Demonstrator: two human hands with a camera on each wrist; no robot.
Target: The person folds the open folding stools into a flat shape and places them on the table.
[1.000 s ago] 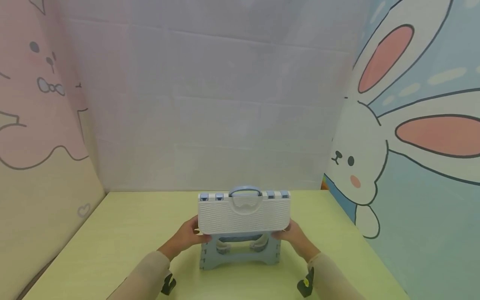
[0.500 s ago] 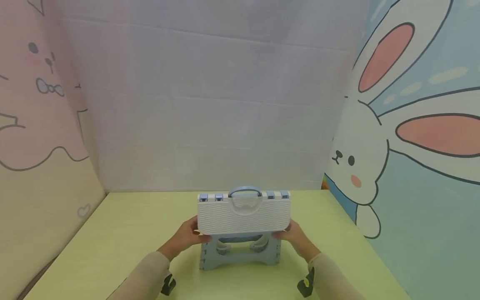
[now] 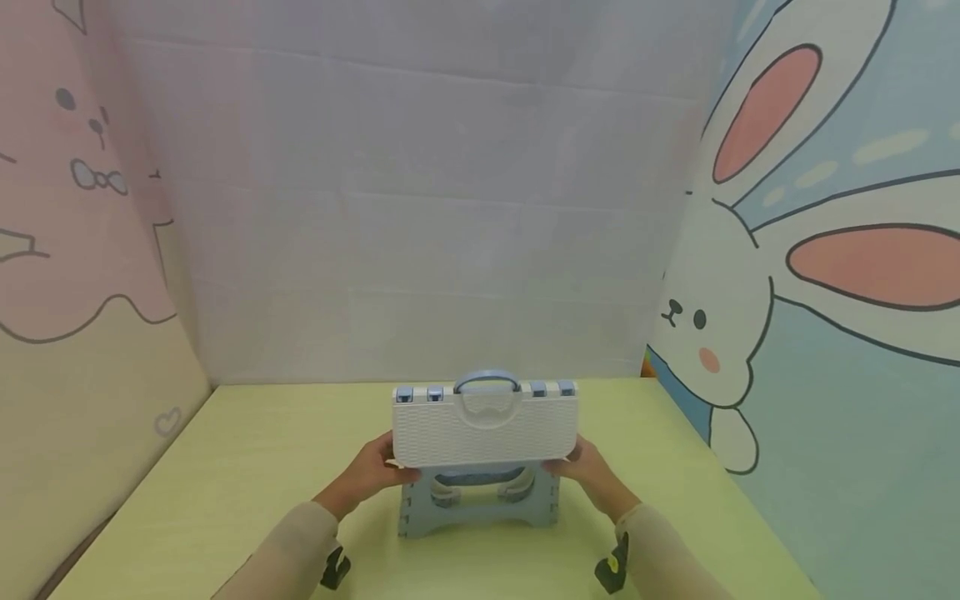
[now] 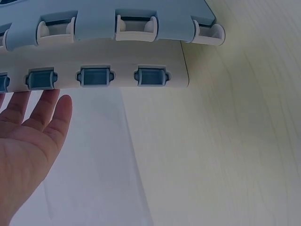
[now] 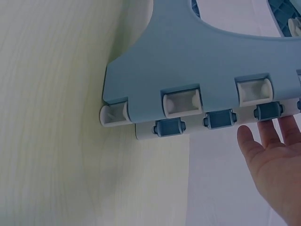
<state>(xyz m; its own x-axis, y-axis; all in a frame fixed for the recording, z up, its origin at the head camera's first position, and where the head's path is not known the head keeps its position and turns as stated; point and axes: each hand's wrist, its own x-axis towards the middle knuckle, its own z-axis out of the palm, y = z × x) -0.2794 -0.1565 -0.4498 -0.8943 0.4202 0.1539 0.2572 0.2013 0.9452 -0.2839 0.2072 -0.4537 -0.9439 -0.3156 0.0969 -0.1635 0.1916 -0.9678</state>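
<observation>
A folding step stool (image 3: pixel 442 433) stands unfolded on the table in the middle of the head view, with a white woven-pattern panel uppermost. Its blue carry handle (image 3: pixel 487 375) is along the panel's far edge, and a blue leg panel (image 3: pixel 480 517) is below on the near side. My left hand (image 3: pixel 367 473) grips the left end and my right hand (image 3: pixel 590 477) the right end, thumbs near the panel's lower edge. In the wrist views, fingertips of the left hand (image 4: pixel 33 136) and right hand (image 5: pixel 277 165) reach the white side edge beside blue hinge pieces.
The pale yellow table (image 3: pixel 277 433) runs back to a white cloth backdrop (image 3: pixel 420 233). A cartoon-printed panel rises at the left, and a rabbit-printed panel (image 3: pixel 847 417) borders the right. Dark straps (image 3: pixel 335 569) hang at both wrists.
</observation>
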